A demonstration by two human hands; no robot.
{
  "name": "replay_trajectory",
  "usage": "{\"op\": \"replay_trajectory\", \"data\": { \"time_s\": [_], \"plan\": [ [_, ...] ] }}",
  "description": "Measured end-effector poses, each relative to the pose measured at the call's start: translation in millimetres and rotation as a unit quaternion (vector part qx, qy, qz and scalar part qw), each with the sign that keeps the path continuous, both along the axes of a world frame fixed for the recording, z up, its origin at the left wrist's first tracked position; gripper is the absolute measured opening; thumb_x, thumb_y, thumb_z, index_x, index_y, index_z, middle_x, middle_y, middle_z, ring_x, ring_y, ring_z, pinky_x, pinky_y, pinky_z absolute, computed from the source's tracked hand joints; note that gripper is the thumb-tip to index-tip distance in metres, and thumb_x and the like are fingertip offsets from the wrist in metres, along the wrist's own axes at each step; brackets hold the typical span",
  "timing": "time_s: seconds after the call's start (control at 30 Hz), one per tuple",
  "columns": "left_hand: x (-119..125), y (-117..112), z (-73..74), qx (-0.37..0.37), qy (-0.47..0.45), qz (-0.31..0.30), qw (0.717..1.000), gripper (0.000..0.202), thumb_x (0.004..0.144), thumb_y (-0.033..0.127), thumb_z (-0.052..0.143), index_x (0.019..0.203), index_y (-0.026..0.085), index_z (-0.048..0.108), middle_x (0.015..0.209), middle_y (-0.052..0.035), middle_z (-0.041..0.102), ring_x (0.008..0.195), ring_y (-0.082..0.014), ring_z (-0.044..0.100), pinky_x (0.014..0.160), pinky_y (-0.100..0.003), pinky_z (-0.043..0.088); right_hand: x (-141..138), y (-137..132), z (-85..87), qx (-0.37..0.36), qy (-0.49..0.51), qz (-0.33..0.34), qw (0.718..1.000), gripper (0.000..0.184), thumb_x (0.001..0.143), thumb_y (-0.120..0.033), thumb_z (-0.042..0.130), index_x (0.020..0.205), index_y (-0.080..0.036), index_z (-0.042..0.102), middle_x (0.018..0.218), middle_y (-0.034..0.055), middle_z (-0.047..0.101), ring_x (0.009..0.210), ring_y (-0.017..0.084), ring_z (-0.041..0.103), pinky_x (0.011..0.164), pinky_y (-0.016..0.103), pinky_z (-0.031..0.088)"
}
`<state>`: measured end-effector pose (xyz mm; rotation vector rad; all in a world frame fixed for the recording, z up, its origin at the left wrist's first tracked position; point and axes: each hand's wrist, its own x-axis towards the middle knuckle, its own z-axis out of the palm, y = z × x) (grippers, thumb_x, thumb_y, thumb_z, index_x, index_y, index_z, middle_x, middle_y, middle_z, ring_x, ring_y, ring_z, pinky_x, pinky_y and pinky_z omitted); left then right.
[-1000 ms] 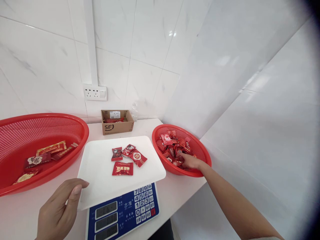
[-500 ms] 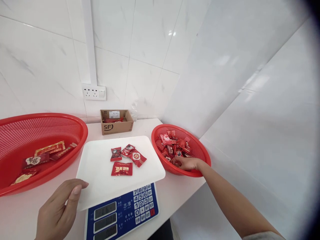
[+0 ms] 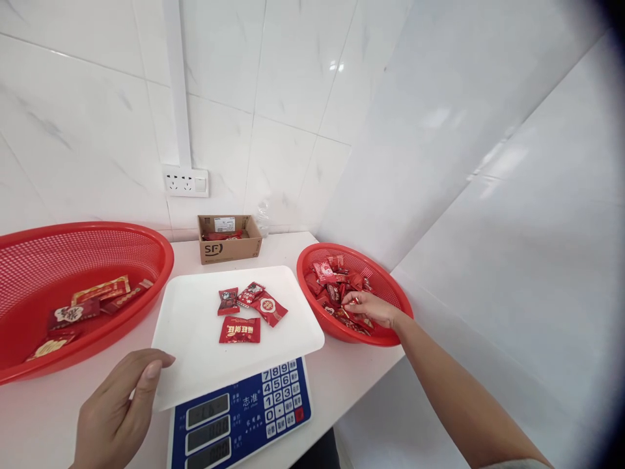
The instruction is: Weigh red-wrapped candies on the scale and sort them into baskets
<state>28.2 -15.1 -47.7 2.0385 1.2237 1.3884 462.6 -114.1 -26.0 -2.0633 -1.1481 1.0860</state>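
My right hand (image 3: pixel 374 308) is over the right red basket (image 3: pixel 403 306), fingertips pinched at a small red-wrapped candy packet (image 3: pixel 357 300), mostly hidden by the fingers. Beneath it lies a pile of similar red and pink candy packets (image 3: pixel 334 293). My left hand (image 3: pixel 120 407) rests at the near left edge of a white tray (image 3: pixel 190 326), index finger over the rim, thumb apart from the palm; its other fingers are hidden. Several red packets (image 3: pixel 239 330) lie grouped on the tray, which sits on a blue digital scale (image 3: pixel 254 404) with display windows and a number keypad.
To the left stands a larger red basket (image 3: pixel 168 260) with several flat red and gold packets (image 3: pixel 73 312). A small cardboard box (image 3: pixel 232 251) holding red packets is at the back against the tiled wall. The white table (image 3: pixel 336 371) ends at the front right.
My right hand has risen a little from the pile in the right basket and turned, its fingertips now clear of the packets below. My left hand and the packets on the tray keep their places.
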Motion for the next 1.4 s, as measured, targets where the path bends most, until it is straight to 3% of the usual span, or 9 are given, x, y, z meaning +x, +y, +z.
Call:
{"op": "replay_trajectory", "data": {
  "time_s": [0.17, 0.3, 0.4, 0.5, 0.63, 0.77, 0.9, 1.13, 1.4],
  "plan": [
    [1, 0, -0.6, 0.011, 0.001, -0.010, 1.000, 0.022, 0.085, 0.034, 0.045, 0.073, 0.023, 0.060, 0.074, -0.0025, 0.067, 0.074, -0.0174, 0.063, 0.065, -0.025, 0.049, -1, 2, -9.2, -0.057, -0.023, 0.052, 0.997, 0.019, 0.058, -0.022, 0.070, 0.077, -0.020, 0.069, 0.076, 0.0005, 0.067, 0.068, 0.017, 0.060, 0.058, 0.025, 0.045],
    [2, -2, 0.3, 0.011, 0.007, 0.009, 1.000, 0.023, 0.085, 0.033, 0.045, 0.073, 0.022, 0.061, 0.075, -0.0028, 0.067, 0.074, -0.0180, 0.064, 0.058, -0.024, 0.046, -3, 5, -18.4, -0.054, -0.054, 0.074, 0.994, 0.044, 0.058, -0.010, 0.062, 0.099, -0.026, 0.071, 0.100, 0.0007, 0.070, 0.090, 0.023, 0.062, 0.072, 0.030, 0.048],
    [2, -2, 0.8, 0.014, 0.007, 0.011, 1.000, 0.024, 0.085, 0.034, 0.045, 0.072, 0.023, 0.061, 0.073, -0.0023, 0.067, 0.073, -0.0182, 0.065, 0.054, -0.024, 0.045, -1, 7, -21.6, -0.034, -0.089, 0.074, 0.993, 0.058, 0.061, -0.010, 0.059, 0.116, -0.029, 0.064, 0.129, 0.0020, 0.057, 0.114, 0.027, 0.053, 0.083, 0.033, 0.046],
    [1, -1, -0.7, 0.013, 0.011, 0.006, 1.000, 0.023, 0.086, 0.034, 0.045, 0.073, 0.024, 0.061, 0.073, -0.0029, 0.067, 0.073, -0.0185, 0.064, 0.057, -0.025, 0.046, 2, 7, -20.7, -0.039, -0.119, 0.081, 0.989, 0.060, 0.060, -0.013, 0.063, 0.117, -0.030, 0.063, 0.143, 0.0010, 0.043, 0.127, 0.031, 0.040, 0.092, 0.035, 0.042],
    [1, 0, -3.1, 0.015, 0.008, 0.009, 1.000, 0.022, 0.086, 0.033, 0.046, 0.073, 0.024, 0.061, 0.074, -0.0033, 0.067, 0.073, -0.0187, 0.063, 0.058, -0.026, 0.047, -1, 7, -18.5, -0.081, -0.139, 0.117, 0.980, 0.044, 0.059, -0.014, 0.068, 0.100, -0.030, 0.071, 0.135, -0.0003, 0.051, 0.120, 0.031, 0.047, 0.094, 0.037, 0.041],
    [1, 0, -1.5, 0.012, 0.005, 0.010, 1.000, 0.023, 0.085, 0.033, 0.046, 0.072, 0.024, 0.061, 0.073, -0.0025, 0.067, 0.072, -0.0188, 0.065, 0.057, -0.025, 0.047, -7, 9, -18.8, -0.130, -0.163, 0.147, 0.967, 0.013, 0.076, -0.022, 0.066, 0.089, -0.022, 0.068, 0.110, 0.0043, 0.064, 0.099, 0.022, 0.059, 0.086, 0.038, 0.046],
    [1, -1, 0.5, 0.009, 0.007, 0.005, 1.000, 0.023, 0.086, 0.034, 0.045, 0.073, 0.024, 0.060, 0.074, -0.0031, 0.067, 0.074, -0.0195, 0.064, 0.063, -0.027, 0.049, -8, 12, -18.2, -0.169, -0.171, 0.156, 0.958, 0.018, 0.090, -0.032, 0.054, 0.095, -0.017, 0.062, 0.098, 0.0035, 0.064, 0.083, 0.015, 0.061, 0.074, 0.034, 0.051],
    [1, -1, -0.8, 0.005, 0.002, 0.000, 1.000, 0.021, 0.086, 0.033, 0.045, 0.074, 0.024, 0.060, 0.076, -0.0024, 0.066, 0.074, -0.0186, 0.064, 0.065, -0.026, 0.048, -11, 10, -10.1, -0.080, -0.108, 0.073, 0.988, 0.009, 0.076, -0.020, 0.066, 0.081, -0.017, 0.059, 0.077, -0.0010, 0.060, 0.067, 0.012, 0.056, 0.060, 0.026, 0.046],
    [1, 0, -4.5, 0.019, -0.010, 0.001, 1.000, 0.022, 0.087, 0.033, 0.045, 0.074, 0.023, 0.060, 0.074, -0.0026, 0.065, 0.073, -0.0184, 0.062, 0.066, -0.026, 0.047, -10, 9, 0.0, 0.075, 0.006, -0.075, 0.994, 0.022, 0.075, -0.030, 0.060, 0.096, -0.023, 0.062, 0.094, 0.0033, 0.066, 0.081, 0.017, 0.062, 0.067, 0.027, 0.050]
  ]
}}
